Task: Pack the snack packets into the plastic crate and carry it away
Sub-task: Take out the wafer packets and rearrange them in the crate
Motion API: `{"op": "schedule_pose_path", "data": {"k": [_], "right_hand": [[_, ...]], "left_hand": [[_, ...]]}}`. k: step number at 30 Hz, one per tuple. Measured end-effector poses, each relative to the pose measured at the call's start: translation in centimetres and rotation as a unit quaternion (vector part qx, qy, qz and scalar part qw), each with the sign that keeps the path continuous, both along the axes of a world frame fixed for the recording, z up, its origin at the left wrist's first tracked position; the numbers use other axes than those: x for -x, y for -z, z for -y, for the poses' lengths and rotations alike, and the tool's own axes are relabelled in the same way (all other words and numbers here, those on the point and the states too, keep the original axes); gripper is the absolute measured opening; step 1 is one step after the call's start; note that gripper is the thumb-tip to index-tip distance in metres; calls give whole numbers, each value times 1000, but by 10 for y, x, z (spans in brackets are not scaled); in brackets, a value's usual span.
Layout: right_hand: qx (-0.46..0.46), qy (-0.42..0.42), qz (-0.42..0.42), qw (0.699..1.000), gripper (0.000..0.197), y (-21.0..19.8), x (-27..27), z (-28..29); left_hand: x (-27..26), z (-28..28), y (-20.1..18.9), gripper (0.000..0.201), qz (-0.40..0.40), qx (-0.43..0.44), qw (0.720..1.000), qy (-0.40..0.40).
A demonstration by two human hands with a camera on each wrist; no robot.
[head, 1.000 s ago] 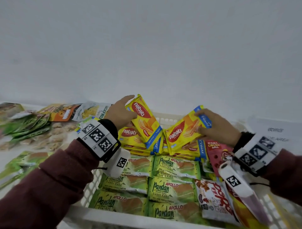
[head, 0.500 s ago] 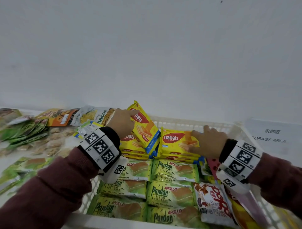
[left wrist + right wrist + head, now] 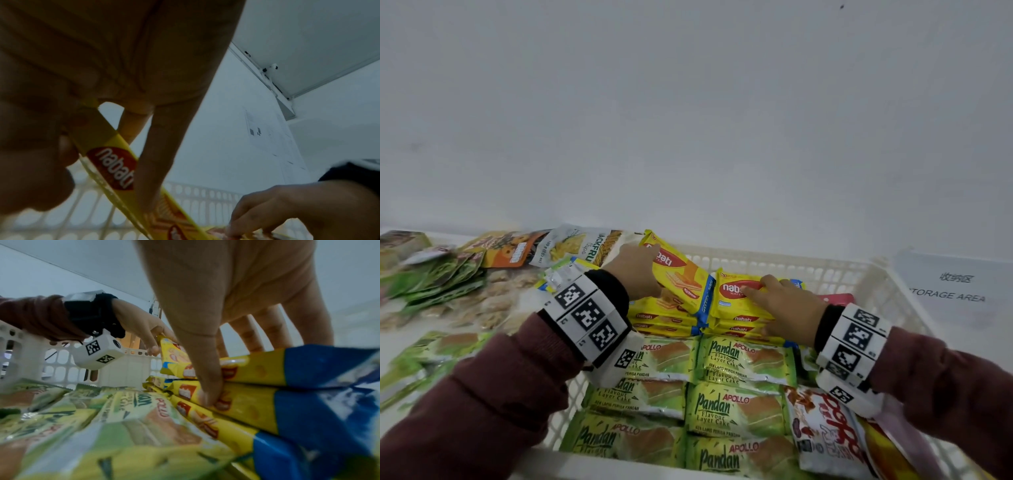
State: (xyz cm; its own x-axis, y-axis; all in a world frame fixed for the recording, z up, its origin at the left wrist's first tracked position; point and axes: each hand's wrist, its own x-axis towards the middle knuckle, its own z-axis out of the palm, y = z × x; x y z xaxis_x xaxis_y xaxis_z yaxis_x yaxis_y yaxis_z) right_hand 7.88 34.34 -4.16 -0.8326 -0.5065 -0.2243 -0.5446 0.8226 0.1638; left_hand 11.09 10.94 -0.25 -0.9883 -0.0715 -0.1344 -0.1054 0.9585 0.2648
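Observation:
A white plastic crate (image 3: 876, 284) holds rows of green Pandan cake packets (image 3: 736, 411) and two stacks of yellow Nabati wafer packets at the back. My left hand (image 3: 637, 270) grips one Nabati packet (image 3: 681, 274) by its upper end, and it tilts over the left stack (image 3: 661, 317). The left wrist view shows that packet (image 3: 111, 168) pinched between thumb and fingers. My right hand (image 3: 787, 308) lies on the top packet of the right stack (image 3: 736, 294), fingers straight on top. Its thumb (image 3: 207, 386) presses the stack's front edge.
Many loose snack packets (image 3: 438, 277) and a jackfruit chips bag (image 3: 582, 245) lie on the table left of the crate. A red-and-white packet (image 3: 822, 428) fills the crate's right side. A "storage area" sign (image 3: 955, 287) lies at the right. A white wall stands behind.
My right hand has laid its raised Nabati packet flat on the right stack and stays on it. My left hand has lowered its packet, which is still tilted.

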Motion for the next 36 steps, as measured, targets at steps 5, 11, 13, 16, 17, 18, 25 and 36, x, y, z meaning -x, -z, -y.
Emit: {"op": "schedule_pose_path", "data": {"k": [5, 11, 13, 16, 17, 18, 25, 36], "right_hand": [[-5, 9, -10, 1000, 73, 4, -4, 2], [5, 18, -1, 1000, 73, 2, -6, 3], [8, 17, 1, 1000, 73, 2, -8, 3], [13, 13, 4, 1000, 73, 1, -9, 3], [13, 11, 5, 1000, 74, 0, -9, 3], [13, 9, 7, 1000, 74, 0, -9, 2], [27, -7, 1, 1000, 67, 0, -7, 0], [49, -25, -5, 998, 72, 9, 2, 0]], "left_hand": [[0, -2, -1, 75, 33, 115, 993, -1], [4, -13, 8, 55, 88, 257, 962, -28], [1, -22, 11, 53, 79, 323, 941, -58], [5, -31, 16, 62, 49, 356, 933, -1], [8, -33, 18, 70, 54, 329, 942, 40], [11, -35, 20, 78, 72, 293, 950, 77], [25, -37, 31, 88, 126, 212, 963, 106], [25, -29, 31, 104, 111, 244, 956, 121]]}}
